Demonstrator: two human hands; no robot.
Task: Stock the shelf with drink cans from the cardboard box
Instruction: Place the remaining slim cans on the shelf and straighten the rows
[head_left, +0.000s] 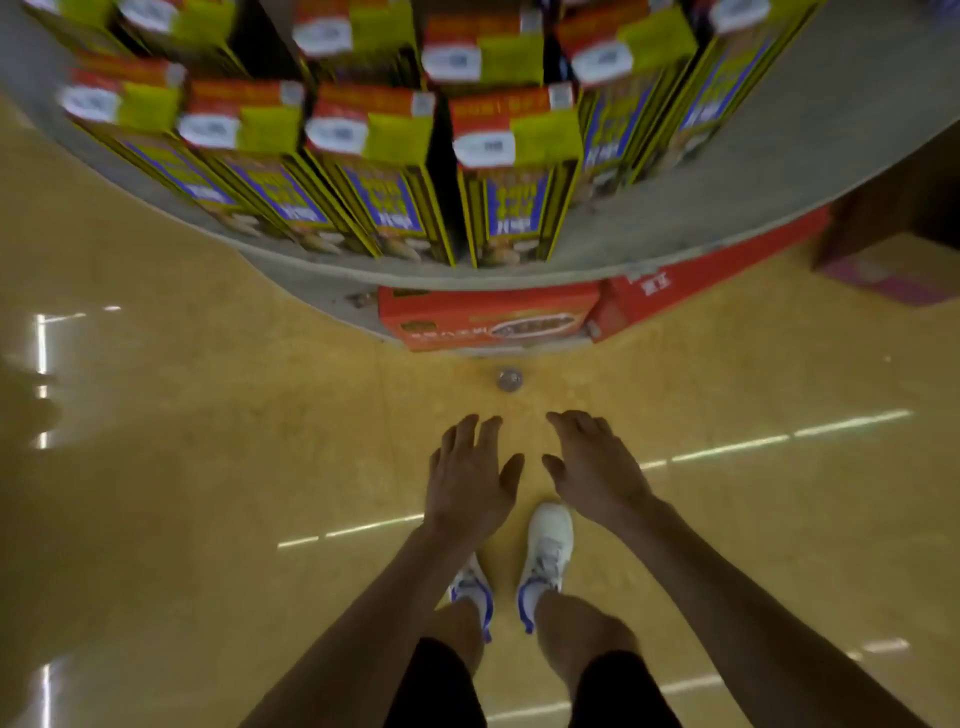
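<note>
My left hand (470, 475) and my right hand (592, 465) reach down side by side over the yellow floor, fingers spread and relaxed, holding nothing. A single small silvery can (509, 379) stands on the floor just beyond my fingertips, apart from both hands. Behind it a red cardboard box (488, 317) sits on the lowest shelf level. The grey shelf (727, 208) above carries several yellow and blue cartons (511, 176) in rows.
My two white shoes (548, 540) stand directly below my hands. A second red box (701, 275) lies to the right of the first one. A brown and pink box (893, 270) sits at the far right. Glossy floor stretches left and right.
</note>
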